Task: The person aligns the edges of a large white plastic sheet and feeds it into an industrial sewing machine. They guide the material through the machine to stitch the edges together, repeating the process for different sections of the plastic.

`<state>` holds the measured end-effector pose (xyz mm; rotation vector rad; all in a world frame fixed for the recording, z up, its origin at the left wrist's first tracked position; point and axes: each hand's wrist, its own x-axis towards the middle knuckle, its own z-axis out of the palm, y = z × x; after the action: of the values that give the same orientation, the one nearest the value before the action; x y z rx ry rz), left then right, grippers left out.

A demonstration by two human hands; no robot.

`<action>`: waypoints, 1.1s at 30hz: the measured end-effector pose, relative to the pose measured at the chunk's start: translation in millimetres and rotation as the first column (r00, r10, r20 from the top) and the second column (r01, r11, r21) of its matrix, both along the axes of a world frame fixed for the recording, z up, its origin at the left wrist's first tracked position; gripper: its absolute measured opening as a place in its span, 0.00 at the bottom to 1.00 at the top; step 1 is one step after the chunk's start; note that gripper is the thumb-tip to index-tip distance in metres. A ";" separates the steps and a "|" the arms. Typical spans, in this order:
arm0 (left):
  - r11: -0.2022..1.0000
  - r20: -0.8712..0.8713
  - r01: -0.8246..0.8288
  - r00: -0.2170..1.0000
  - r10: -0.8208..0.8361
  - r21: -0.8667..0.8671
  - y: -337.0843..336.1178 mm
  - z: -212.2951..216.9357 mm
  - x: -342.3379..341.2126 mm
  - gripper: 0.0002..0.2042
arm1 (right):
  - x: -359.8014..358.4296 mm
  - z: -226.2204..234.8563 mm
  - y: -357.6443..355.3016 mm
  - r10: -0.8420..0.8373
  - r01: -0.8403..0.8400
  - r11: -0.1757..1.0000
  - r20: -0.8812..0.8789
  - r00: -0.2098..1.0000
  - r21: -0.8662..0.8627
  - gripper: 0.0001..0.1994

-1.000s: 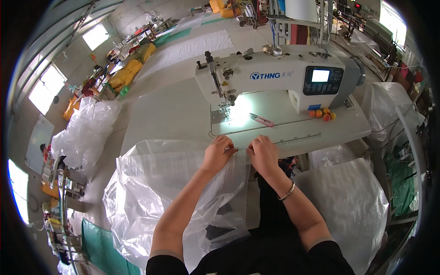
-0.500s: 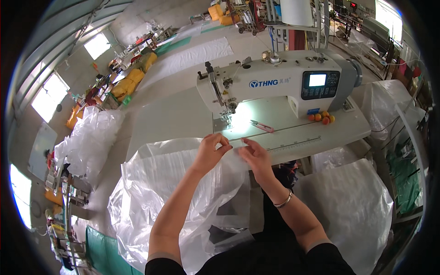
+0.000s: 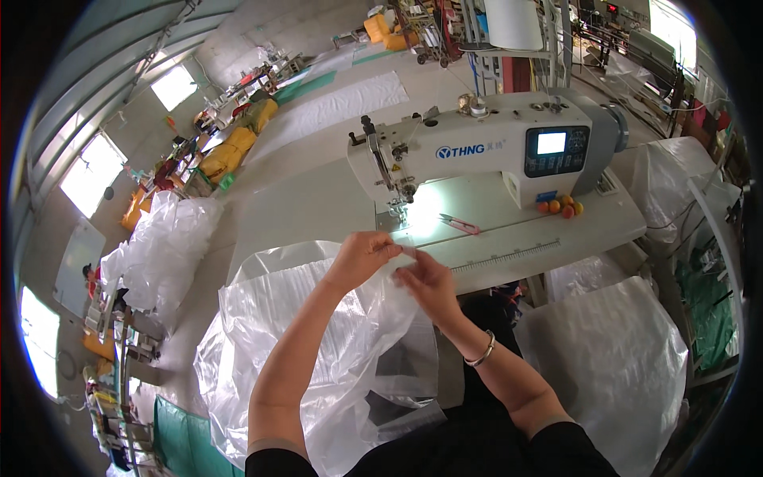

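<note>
A large sheet of clear plastic film (image 3: 318, 350) spreads over the front of the sewing table and hangs into my lap. My left hand (image 3: 362, 259) pinches its upper edge just in front of the needle area. Close beside it, my right hand (image 3: 431, 285), with a bracelet at the wrist, has its fingers closed on the same edge, the fingertips almost touching the left ones. Behind both hands stands a white sewing machine (image 3: 469, 147), its lamp lit over the needle plate. Pink-handled thread snips (image 3: 459, 225) lie on the table to the right of the needle.
Several small orange-red fruits (image 3: 566, 207) sit by the machine's base. A ruler scale (image 3: 509, 254) runs along the table's front edge. More plastic film (image 3: 604, 358) lies at the right, and a bundled heap of it (image 3: 163, 246) stands at the left.
My right hand has moved left and slightly down, closing its fingers on the film edge beside my left hand. The whole view has shifted slightly.
</note>
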<state>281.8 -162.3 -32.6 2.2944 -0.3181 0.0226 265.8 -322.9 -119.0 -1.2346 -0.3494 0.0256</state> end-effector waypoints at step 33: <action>0.974 -0.300 -0.126 0.952 0.066 -0.188 0.2 -60.5 67.9 0.10 | 35.7 -7.5 -42.9 -0.159 0.320 0.814 0.343 0.926 -0.484 0.12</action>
<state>349.6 -162.0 -93.2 2.0695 -0.0460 -0.2236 301.5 -365.8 -126.5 -1.8436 -0.4519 -0.3021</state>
